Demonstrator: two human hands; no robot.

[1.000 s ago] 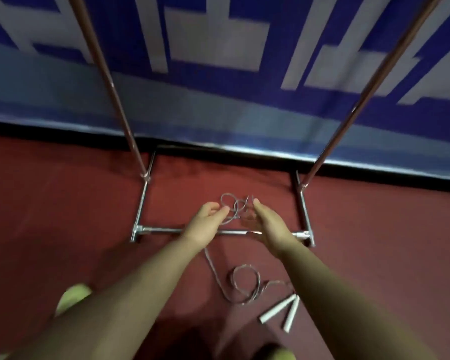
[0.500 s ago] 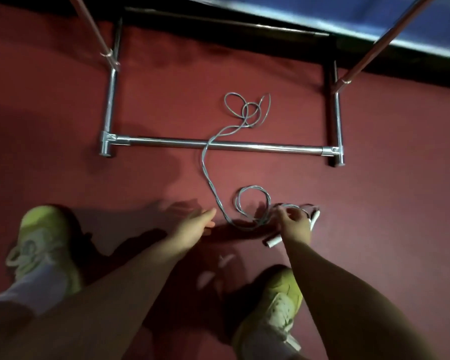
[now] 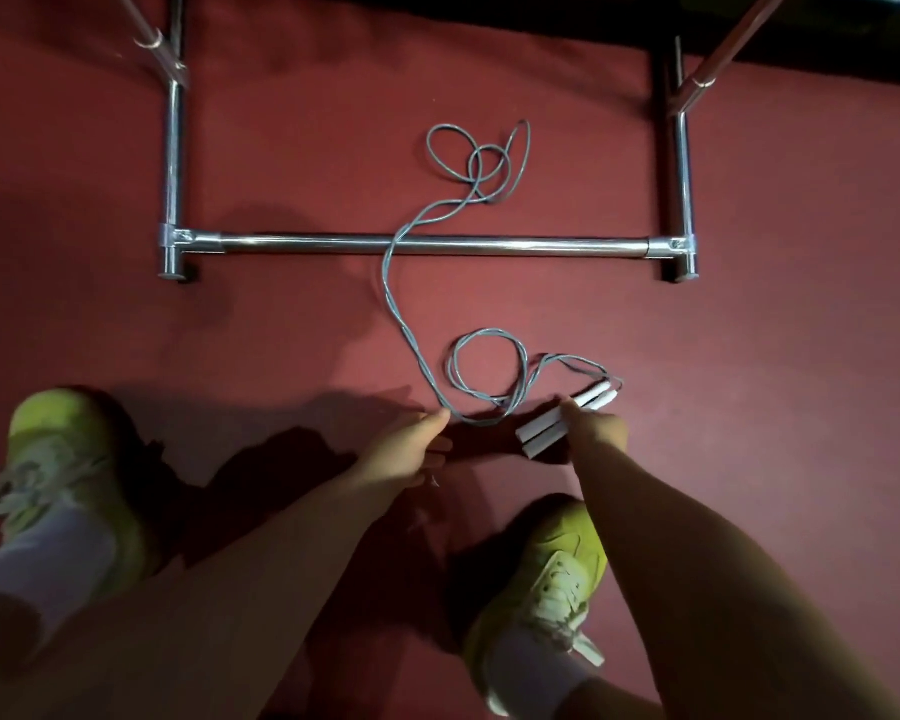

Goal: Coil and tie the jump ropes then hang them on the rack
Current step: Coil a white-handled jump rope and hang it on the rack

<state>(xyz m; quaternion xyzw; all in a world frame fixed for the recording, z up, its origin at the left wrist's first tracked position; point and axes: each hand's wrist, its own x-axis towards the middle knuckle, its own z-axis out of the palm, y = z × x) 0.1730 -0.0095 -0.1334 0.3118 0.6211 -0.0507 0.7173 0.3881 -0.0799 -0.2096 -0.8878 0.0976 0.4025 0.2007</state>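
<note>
White handles sit clamped in right hand fingers; left hand fingers lie loosely apart.

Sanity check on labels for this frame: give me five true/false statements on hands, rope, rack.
1. The right hand grips the two white handles. True.
2. The rope crosses over the rack's floor bar. True.
3. The rope is already hanging on the rack. False: it lies on the red floor.
4. The left hand holds a handle. False: it is open beside the rope.
5. The rope is tied in a neat coil. False: loose loops.
</note>
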